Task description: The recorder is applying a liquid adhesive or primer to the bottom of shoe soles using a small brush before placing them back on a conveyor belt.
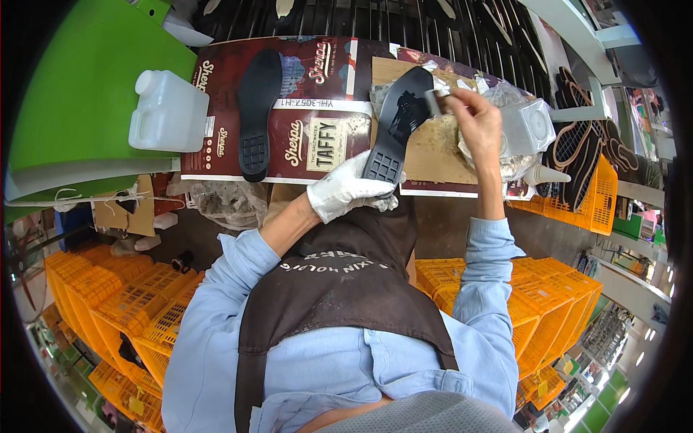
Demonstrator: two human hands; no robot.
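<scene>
Grey mesh fabric (433, 416) lies nearest, at the bottom edge of the frame, with a dark apron (339, 303) above it. Just above centre, the gloved left hand (350, 190) has its fingers wrapped round the gridded heel end of a black shoe sole (394, 128), tilted over brown cardboard (433, 155). Right of it, the bare right hand (478, 126) pinches a small pale applicator (434, 103) (blurred, perhaps a brush) between thumb and forefinger. The held sole's forepart looks wet and glossy, so its coating seems partly done, the heel untouched. A second sole (258, 108), at upper left, looks duller, apparently not yet coated.
</scene>
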